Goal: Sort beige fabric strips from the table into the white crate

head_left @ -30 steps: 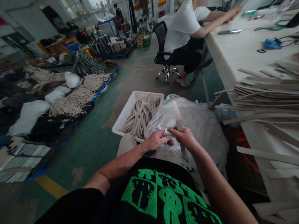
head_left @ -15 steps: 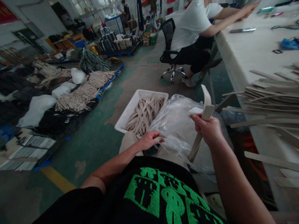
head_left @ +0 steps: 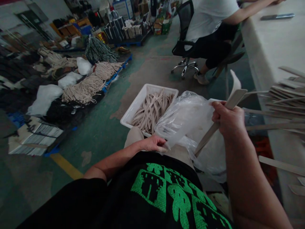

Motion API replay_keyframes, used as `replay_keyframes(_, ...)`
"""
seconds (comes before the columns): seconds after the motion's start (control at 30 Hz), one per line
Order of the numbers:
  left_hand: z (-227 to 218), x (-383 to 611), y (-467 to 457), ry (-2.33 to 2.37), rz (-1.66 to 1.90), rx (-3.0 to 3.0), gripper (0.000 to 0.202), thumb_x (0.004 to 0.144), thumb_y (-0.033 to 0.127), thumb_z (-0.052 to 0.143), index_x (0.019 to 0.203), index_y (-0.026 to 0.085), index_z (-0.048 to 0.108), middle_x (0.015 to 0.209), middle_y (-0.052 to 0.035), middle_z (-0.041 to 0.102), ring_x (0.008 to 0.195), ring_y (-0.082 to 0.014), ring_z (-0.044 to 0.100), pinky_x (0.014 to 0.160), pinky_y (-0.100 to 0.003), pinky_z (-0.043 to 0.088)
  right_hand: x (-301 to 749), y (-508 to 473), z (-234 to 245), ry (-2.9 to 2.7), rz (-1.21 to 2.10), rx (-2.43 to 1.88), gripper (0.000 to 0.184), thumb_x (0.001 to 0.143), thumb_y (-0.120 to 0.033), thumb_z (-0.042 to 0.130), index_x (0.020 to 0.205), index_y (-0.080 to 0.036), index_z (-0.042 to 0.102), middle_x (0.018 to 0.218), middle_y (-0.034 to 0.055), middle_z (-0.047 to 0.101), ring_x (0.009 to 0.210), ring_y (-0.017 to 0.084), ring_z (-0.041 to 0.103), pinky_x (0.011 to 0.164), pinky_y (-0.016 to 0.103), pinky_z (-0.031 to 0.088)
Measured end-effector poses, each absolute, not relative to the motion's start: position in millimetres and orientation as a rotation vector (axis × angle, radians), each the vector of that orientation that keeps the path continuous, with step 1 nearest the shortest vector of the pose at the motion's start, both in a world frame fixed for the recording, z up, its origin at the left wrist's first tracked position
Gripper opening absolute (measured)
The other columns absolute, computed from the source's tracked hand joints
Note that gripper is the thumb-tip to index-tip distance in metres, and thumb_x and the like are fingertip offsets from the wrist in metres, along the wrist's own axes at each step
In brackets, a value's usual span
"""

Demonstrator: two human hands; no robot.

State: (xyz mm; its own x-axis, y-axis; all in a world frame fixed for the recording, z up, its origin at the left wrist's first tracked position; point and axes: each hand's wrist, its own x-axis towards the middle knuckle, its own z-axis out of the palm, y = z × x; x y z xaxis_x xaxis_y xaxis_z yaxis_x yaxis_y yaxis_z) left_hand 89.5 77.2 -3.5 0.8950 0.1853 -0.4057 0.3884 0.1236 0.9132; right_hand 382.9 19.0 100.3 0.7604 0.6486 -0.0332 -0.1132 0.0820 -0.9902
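My right hand point(head_left: 228, 119) is closed around a folded beige strap point(head_left: 232, 98) and lifts it up toward the white table point(head_left: 269, 51) on my right; the strap's lower end hangs down past my wrist. My left hand point(head_left: 154, 144) rests on my lap, fingers closed on the edge of a large clear plastic bag point(head_left: 190, 117). Just beyond the bag stands a white plastic bin point(head_left: 140, 101) filled with several beige straps point(head_left: 152, 109).
A stack of beige straps point(head_left: 286, 95) lies on the table's near part. A seated person in a white shirt point(head_left: 209, 19) on a black office chair point(head_left: 184, 47) leans on the table ahead. Bundles of cords and bags point(head_left: 81, 89) cover the floor at left.
My right hand has pulled away from the left and carried the strap up and to the right. The left hand stayed low on the bag. The view has tilted downward.
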Motion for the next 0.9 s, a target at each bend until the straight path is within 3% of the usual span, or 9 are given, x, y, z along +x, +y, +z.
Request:
replay_keyframes(0.3, -12, 69, 79, 0.591, -0.238, 1.273, 0.038, 0.068, 0.044, 0.084, 0.092, 0.014, 0.079, 0.074, -0.0037, 0.071, 0.066, -0.0116, 0.060, 0.068, -0.024, 0.044, 395, 37, 93, -0.406, 0.572, -1.397, 0.017, 0.074, -0.008, 0.068, 0.065, -0.018, 0.056, 0.038, -0.0086, 0.043, 0.033, 0.006, 0.033, 0.029, 0.018, 0.027)
replay_keyframes(0.47, -14, 68, 74, 0.567, -0.334, 1.278, 0.040, 0.067, 0.048, 0.084, 0.091, 0.016, 0.080, 0.075, -0.0045, 0.072, 0.064, -0.0120, 0.060, 0.064, -0.024, 0.043, 393, 43, 94, -0.440, 0.570, -1.439, 0.018, 0.081, -0.007, 0.066, 0.068, -0.016, 0.059, 0.040, -0.0086, 0.044, 0.033, 0.006, 0.034, 0.032, 0.019, 0.030)
replay_keyframes(0.67, -20, 65, 69, 0.559, -0.389, 1.476, 0.029, 0.073, 0.046, 0.078, 0.082, 0.019, 0.082, 0.068, -0.0016, 0.071, 0.057, -0.0119, 0.056, 0.057, -0.023, 0.040, 388, 49, 92, -0.414, 0.663, -1.394, 0.018, 0.080, -0.008, 0.069, 0.069, -0.017, 0.057, 0.041, -0.0087, 0.044, 0.034, 0.006, 0.033, 0.031, 0.019, 0.026)
replay_keyframes(0.8, -22, 60, 74, 0.530, -0.362, 1.686, 0.022, 0.070, 0.043, 0.081, 0.067, 0.021, 0.079, 0.056, 0.0016, 0.065, 0.052, -0.0115, 0.052, 0.055, -0.022, 0.038, 384, 53, 86, -0.398, 0.710, -1.409, 0.019, 0.078, -0.009, 0.070, 0.069, -0.017, 0.055, 0.041, -0.0081, 0.044, 0.035, 0.005, 0.033, 0.032, 0.019, 0.025)
replay_keyframes(0.9, -19, 58, 74, 0.508, -0.355, 1.587, 0.027, 0.065, 0.046, 0.085, 0.071, 0.020, 0.079, 0.060, 0.0013, 0.068, 0.056, -0.0122, 0.056, 0.059, -0.022, 0.042, 387, 59, 84, -0.435, 0.685, -1.438, 0.019, 0.080, -0.008, 0.067, 0.069, -0.018, 0.055, 0.040, -0.0083, 0.044, 0.034, 0.006, 0.033, 0.032, 0.019, 0.026)
